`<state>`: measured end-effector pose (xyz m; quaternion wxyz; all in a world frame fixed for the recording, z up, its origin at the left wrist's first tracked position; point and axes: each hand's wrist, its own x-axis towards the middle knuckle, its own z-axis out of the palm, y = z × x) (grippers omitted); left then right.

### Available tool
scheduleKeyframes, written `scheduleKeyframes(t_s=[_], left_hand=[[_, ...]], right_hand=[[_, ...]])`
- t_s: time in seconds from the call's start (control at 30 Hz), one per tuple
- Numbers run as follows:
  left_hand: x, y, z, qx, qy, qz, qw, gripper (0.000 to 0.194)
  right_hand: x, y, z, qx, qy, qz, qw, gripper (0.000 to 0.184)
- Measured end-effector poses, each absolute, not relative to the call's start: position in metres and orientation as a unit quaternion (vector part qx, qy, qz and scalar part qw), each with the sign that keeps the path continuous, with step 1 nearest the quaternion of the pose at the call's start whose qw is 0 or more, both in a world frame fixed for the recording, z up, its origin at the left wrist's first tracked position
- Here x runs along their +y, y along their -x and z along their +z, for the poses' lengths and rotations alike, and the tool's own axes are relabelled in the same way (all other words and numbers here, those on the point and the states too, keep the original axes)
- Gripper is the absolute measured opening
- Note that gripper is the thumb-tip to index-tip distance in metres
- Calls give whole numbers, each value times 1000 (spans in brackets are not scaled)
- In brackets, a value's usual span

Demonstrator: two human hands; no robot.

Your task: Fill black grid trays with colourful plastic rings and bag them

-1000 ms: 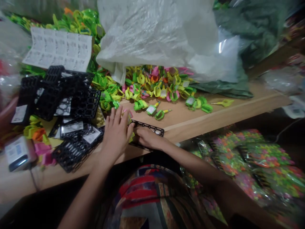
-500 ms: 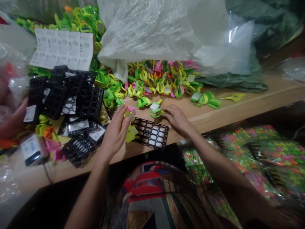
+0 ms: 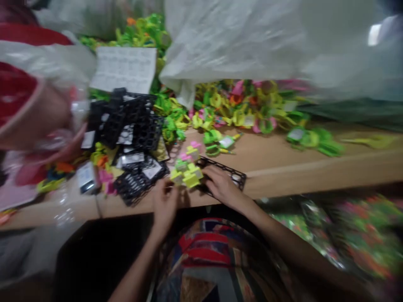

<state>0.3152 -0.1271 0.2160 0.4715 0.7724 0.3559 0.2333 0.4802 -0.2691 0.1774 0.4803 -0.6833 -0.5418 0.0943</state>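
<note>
**Yellow and pink plastic trinkets (image 3: 186, 173) between both hands, at the left end of a black plastic grid tray (image 3: 239, 178)**

Head view, softened by motion blur. Trinkets in a small heap, long axis slanting from lower left to upper right, partly over the tray's end. Tray's own long axis running roughly left to right, dipping slightly rightward, most of it hidden beneath the right hand (image 3: 222, 187) and the heap.

Right hand just beside the heap's right edge, fingers slightly apart and lying across the tray, not visibly closed on anything. Left hand (image 3: 165, 205) below and left of the heap, fingers bunched together at its lower corner, the nearer of the two hands by a small margin. Whether those fingers are clamped on a piece: lost in the blur.

Left of the left hand, a stack of black grid trays with white labels (image 3: 138, 182). Under everything, a wooden workbench (image 3: 283, 178). Beyond, a loose pile of green, yellow and pink trinkets (image 3: 248, 111), a white plastic sheet (image 3: 233, 42) and a printed paper sheet (image 3: 124, 69). At far left, a blurred clear bag with red inside (image 3: 37, 109). Below the bench edge, a patterned garment (image 3: 214, 251) and, lower right, blurred bagged goods (image 3: 355, 239).
</note>
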Motion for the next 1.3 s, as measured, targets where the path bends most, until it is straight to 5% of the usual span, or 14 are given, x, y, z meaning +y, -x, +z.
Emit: scheduleKeyframes(t_s=[0.53,1.3], left_hand=[[-148,-323,155,222,-851,259,399,19],[-155,-309,159,117,-885,303,334,15]], right_hand=[[-257,-467,134,-554,730,0,401,29],[-267,-470,126,-577,730,9,367,16]])
